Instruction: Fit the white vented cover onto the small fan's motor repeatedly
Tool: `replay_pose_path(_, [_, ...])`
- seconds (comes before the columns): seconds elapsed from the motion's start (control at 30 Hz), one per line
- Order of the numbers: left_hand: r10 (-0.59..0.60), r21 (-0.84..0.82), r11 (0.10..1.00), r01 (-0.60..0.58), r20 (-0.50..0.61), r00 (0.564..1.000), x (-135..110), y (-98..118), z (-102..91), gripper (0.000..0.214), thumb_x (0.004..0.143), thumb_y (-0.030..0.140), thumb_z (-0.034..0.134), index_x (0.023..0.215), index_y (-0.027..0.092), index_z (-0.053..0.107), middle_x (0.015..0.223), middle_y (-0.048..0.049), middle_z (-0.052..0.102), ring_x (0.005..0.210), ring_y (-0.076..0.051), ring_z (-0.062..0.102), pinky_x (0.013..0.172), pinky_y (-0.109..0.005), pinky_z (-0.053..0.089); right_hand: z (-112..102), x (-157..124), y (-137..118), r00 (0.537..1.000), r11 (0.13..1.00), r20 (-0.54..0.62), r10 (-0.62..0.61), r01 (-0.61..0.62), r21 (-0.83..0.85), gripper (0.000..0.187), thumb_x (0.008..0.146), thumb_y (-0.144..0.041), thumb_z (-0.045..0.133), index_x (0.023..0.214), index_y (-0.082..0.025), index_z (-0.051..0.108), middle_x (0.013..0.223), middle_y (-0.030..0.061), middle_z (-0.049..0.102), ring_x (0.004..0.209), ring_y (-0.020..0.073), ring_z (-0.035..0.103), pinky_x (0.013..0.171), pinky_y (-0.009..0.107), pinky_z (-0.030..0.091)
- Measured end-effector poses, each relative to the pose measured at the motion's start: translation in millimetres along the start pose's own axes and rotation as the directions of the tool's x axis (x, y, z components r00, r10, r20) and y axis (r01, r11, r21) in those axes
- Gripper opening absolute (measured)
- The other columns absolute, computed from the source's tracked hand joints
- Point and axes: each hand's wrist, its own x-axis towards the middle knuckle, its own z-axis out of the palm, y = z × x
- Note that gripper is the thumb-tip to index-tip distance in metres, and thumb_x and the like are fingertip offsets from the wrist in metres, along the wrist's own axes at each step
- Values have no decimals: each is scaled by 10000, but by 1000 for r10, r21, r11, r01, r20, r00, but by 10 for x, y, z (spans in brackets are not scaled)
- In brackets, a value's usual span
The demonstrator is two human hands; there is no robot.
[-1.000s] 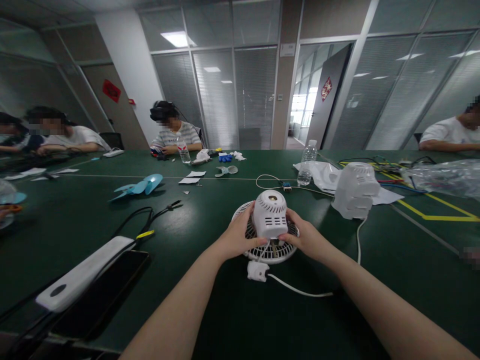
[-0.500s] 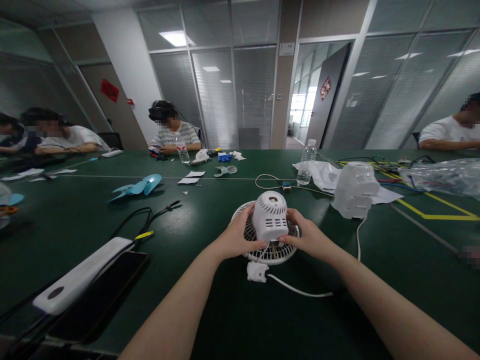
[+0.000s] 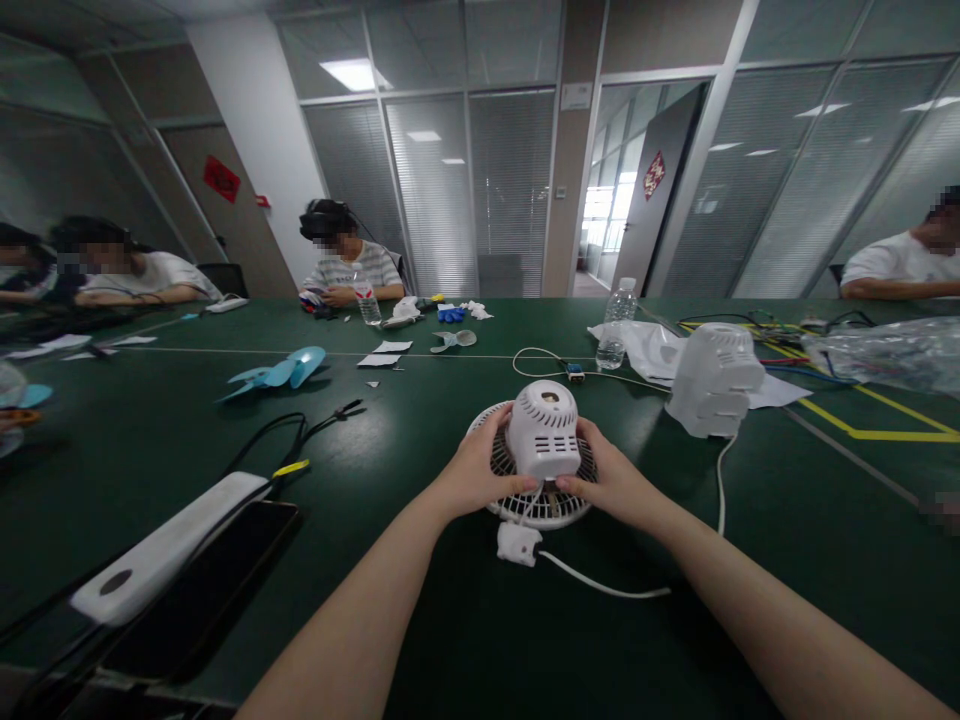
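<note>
Between my hands is a white vented fan motor housing (image 3: 547, 432), upright over a round white fan grille (image 3: 536, 513) on the table. My left hand (image 3: 484, 468) is closed round the housing's left side, its thumb at the lower front edge. Against the right side my right hand (image 3: 606, 478) grips in the same way, thumb tip near the other. A white wire runs down from the housing to a small white boxy part (image 3: 519, 543), from which a white cable (image 3: 600, 582) trails right. The far side of the housing and some fingertips are hidden.
On the left lie a white power bank-like bar (image 3: 172, 545), a black phone (image 3: 202, 590) and blue fan blades (image 3: 277, 372). Right stand another white housing (image 3: 716, 380) and a water bottle (image 3: 616, 325). Farther off are a blue connector (image 3: 575, 372), plastic wrap (image 3: 892, 355) and several seated people.
The right hand has shifted slightly around the housing, with its fingers closer in. The housing and left hand are almost unchanged; the whole view has drifted a little.
</note>
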Motion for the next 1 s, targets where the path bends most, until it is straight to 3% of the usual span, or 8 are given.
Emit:
replay_pose_path(0.23, [-9,67,998,10,-16,1000,2,4,6,1082,620,432,853,1506,261,255,1515,-143,394,1374,-368,399,1127,-586,315,0,17,1,999,997,26,20,-21,76,894,787,-412,754,1496,-250,234,1402,136,555,1310,309,521,1110,543,388])
replay_pose_path(0.43, [15,288,958,4,-63,998,-9,50,-37,1020,624,448,844,1469,247,309,1451,-129,489,1324,-356,460,1104,-575,325,-56,26,6,999,997,54,1,-5,75,844,824,-366,700,1527,-272,242,1480,107,487,1354,315,469,1136,572,335])
replay_pose_path(0.57, [-50,314,944,99,-160,986,-13,92,-68,728,775,426,735,1401,253,405,1272,-90,642,1155,-304,605,1014,-525,429,-166,43,86,999,999,-25,22,-21,26,725,849,-362,651,1496,-265,338,1545,93,402,1418,318,378,1174,583,264])
replay_pose_path(0.7, [-144,202,961,188,-216,966,-12,109,-73,397,905,414,585,1270,265,534,1011,-38,737,904,-230,694,832,-407,537,-251,67,164,988,996,-131,79,-71,58,612,858,-300,610,1439,-272,418,1474,97,491,1348,307,475,1132,572,349])
replay_pose_path(0.8, [-118,188,970,156,-200,973,-11,94,-62,250,930,397,552,1141,275,608,951,-16,744,860,-209,699,797,-373,546,-246,68,182,980,987,-188,68,-38,156,555,844,-224,568,1386,-288,465,1418,75,546,1317,282,510,1129,547,360])
replay_pose_path(0.9, [-55,213,971,105,-231,971,-1,49,-40,198,935,337,538,1098,263,622,976,-21,728,883,-204,688,797,-363,547,-193,52,157,984,973,-174,46,-5,229,553,863,-276,565,1399,-310,433,1425,71,536,1310,292,511,1122,560,358])
replay_pose_path(1.0, [46,279,960,32,-269,962,16,-19,-13,262,900,280,577,1158,234,596,1170,-59,665,1067,-225,639,922,-394,522,-123,35,113,992,968,-94,84,-59,242,759,843,-417,651,1490,-306,270,1468,112,479,1314,324,501,1095,568,392])
